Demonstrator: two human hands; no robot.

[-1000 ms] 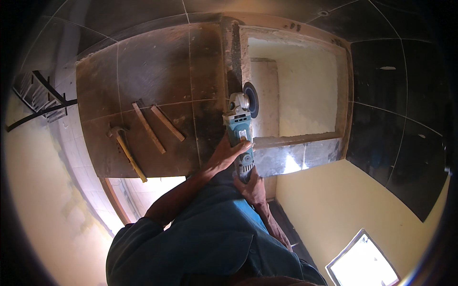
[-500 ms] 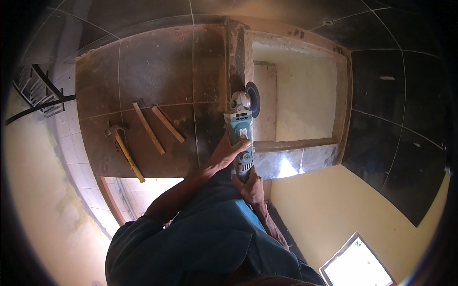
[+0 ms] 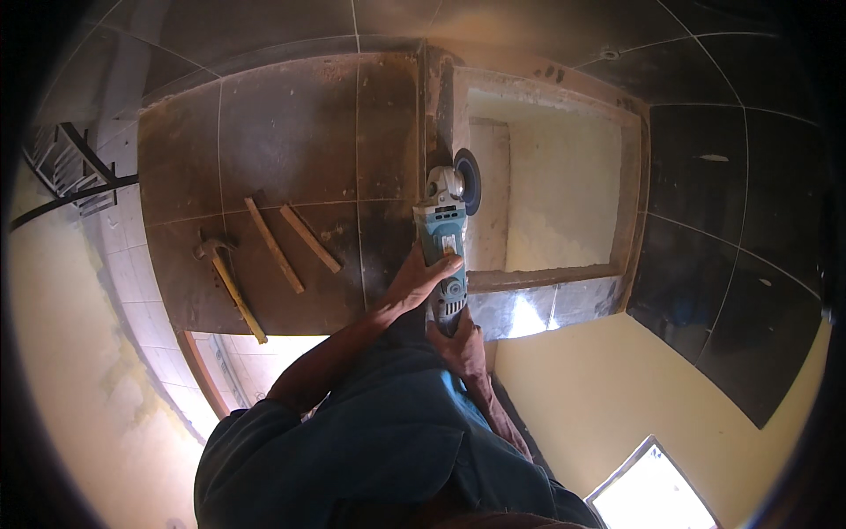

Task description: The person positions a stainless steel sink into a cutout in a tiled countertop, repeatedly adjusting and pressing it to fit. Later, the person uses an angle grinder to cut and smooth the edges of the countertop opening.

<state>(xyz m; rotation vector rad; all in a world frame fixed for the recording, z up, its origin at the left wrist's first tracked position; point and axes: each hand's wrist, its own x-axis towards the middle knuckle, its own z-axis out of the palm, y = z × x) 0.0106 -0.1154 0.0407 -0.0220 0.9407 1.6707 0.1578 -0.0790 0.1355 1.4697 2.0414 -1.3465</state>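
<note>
Gripping a teal angle grinder (image 3: 443, 231) at the frame's centre, the left hand (image 3: 420, 280) closes round its body and the right hand (image 3: 463, 347) round its rear end, both hands' fingers partly hidden.

Grinder body (image 3: 435, 233): teal plastic, smooth, semi-matt
Grinder head (image 3: 444, 186): bare metal, dull silver
Disc (image 3: 471, 182): dk, matt
Counter, L (image 3: 286, 123): dk tile, smooth, dull w/ brown dust
Sticks, L (image 3: 275, 245): rough wood, matt
Hammer, far L (image 3: 235, 293): metal hd, worn yellow hndl
Opening rim, R (image 3: 631, 185): rough, cement-like, dusty
Wall tiles, far R (image 3: 692, 167): blk, smooth, glossy
Wall, nr R (image 3: 564, 366): yellow, mostly smooth, matt
Shirt, nr (image 3: 352, 450): matt cloth, creased
</note>
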